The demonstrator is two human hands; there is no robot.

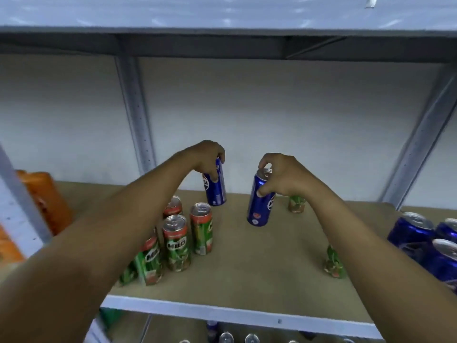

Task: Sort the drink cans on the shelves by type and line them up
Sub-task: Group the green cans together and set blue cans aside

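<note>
Blue cans (214,188), green-and-red Milo cans (176,243), tan shelf (259,263).

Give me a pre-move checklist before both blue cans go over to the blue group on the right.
1. Left hand grips left Pepsi can: ok.
2. Right hand grips right Pepsi can: ok.
3. Right can upright: not ok, tilted.
4. Blue can group at the shelf's right end: ok.
5. Path right: not ok, two green cans stand near it.
6. Free space in the group: cannot tell, cut off by the frame.
</note>
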